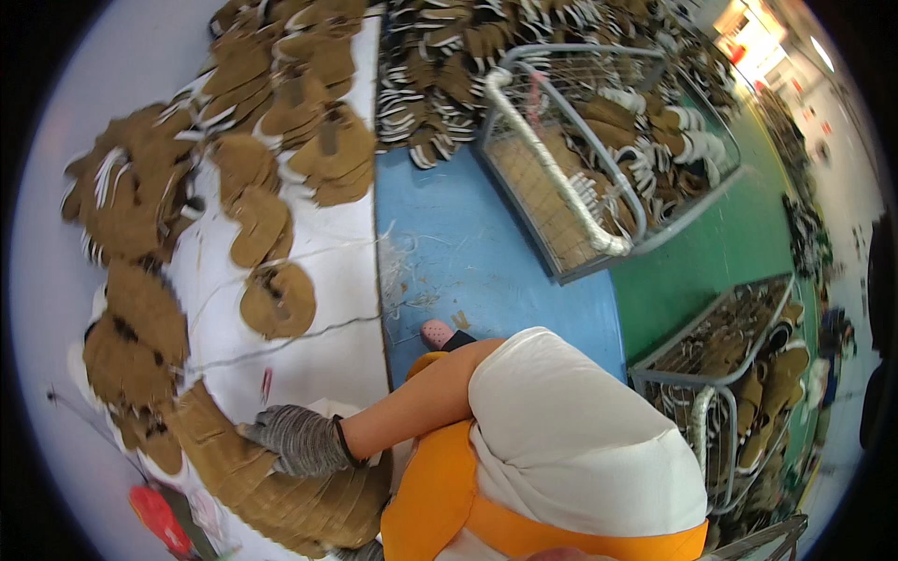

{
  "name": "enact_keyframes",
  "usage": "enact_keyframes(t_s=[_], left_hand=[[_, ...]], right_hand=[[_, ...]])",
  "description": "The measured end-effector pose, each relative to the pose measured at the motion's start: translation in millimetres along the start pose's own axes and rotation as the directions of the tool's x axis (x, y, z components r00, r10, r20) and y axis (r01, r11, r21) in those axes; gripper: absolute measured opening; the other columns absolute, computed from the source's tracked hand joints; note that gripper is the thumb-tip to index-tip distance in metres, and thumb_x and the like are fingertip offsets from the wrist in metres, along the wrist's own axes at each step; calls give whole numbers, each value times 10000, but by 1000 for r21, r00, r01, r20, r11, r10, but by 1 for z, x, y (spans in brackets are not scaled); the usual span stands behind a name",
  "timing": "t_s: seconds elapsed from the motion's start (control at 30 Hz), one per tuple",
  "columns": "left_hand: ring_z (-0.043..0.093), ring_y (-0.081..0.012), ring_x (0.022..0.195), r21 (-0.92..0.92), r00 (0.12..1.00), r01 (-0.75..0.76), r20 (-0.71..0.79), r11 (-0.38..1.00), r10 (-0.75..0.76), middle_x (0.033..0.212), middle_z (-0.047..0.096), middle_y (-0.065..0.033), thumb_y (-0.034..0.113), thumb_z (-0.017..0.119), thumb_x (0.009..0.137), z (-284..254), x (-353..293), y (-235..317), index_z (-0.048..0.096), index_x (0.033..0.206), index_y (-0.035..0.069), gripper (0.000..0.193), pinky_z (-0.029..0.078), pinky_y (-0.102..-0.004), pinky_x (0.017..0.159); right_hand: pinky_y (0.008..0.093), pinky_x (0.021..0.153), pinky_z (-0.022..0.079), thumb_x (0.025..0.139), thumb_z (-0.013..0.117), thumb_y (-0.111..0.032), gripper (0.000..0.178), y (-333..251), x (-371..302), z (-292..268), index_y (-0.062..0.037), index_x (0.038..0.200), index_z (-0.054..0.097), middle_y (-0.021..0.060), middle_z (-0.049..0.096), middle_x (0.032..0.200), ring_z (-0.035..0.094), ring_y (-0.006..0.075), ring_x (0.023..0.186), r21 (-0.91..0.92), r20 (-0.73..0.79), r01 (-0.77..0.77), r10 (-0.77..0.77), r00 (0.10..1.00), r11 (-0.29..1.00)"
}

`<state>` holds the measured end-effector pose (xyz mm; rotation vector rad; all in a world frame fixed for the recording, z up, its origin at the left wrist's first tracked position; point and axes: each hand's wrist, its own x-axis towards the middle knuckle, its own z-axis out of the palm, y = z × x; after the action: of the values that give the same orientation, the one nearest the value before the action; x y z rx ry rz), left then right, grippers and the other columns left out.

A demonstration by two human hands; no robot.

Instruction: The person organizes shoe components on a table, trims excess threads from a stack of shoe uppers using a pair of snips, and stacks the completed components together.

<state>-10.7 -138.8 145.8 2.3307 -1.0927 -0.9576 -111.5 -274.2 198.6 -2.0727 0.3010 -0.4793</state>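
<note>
My right hand (301, 441), in a grey knitted glove, reaches across the white table (337, 280). Its fingers are bent over the edge of a long fanned row of brown cut pieces (290, 505), which look like shoe uppers. At the lower edge only a sliver of my gloved left hand (360, 552) shows, beside the near end of that row, its fingers hidden. A small pinkish-red tool (267, 384) lies just beyond my right hand. Farther off is a separate stack of rounded brown pieces (279, 301) with a dark slot in the top.
More brown piles with white edges (140, 182) cover the table's far left. A wire cart (561, 178) of brown-and-white pieces stands on the blue floor; another cart (720, 374) is at right. White thread scraps (402, 266) litter the floor. A red object (159, 519) sits lower left.
</note>
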Motion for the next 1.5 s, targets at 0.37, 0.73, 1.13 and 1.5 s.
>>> enact_keyframes(t_s=[0.37,0.73,1.13,1.5], left_hand=[[534,-213,1123,136,584,-779,513,612,630,1160,617,-99,264,500,952,-53,121,473,572,1223,43,358,377,-348,1015],[471,-167,1234,-558,-521,-791,829,251,202,1415,425,-91,336,428,982,149,104,506,407,1410,203,448,347,-320,1063],[511,-98,833,-899,976,-118,-27,421,215,975,588,-17,363,529,951,56,127,185,573,1205,28,422,434,-231,772],[455,-308,1232,-351,759,228,-521,908,-392,1328,495,-153,355,585,895,174,-41,-99,543,1266,107,449,352,-399,1034]], right_hand=[[396,984,388,857,584,-147,514,-8,-153,-458,-18,1328,425,156,509,1267,489,324,1133,-376,-921,35,-377,97,926],[309,865,428,972,446,-173,248,-6,-361,-654,-46,1110,607,78,629,1041,581,219,914,-310,-707,-768,-676,-208,560],[354,843,481,921,543,-146,238,153,-78,-178,-21,1113,607,132,636,1071,594,253,991,84,371,-78,41,928,993],[335,870,485,894,624,-179,238,160,-2,-49,-3,1053,645,170,652,1054,615,276,979,-56,268,-102,113,957,993]])
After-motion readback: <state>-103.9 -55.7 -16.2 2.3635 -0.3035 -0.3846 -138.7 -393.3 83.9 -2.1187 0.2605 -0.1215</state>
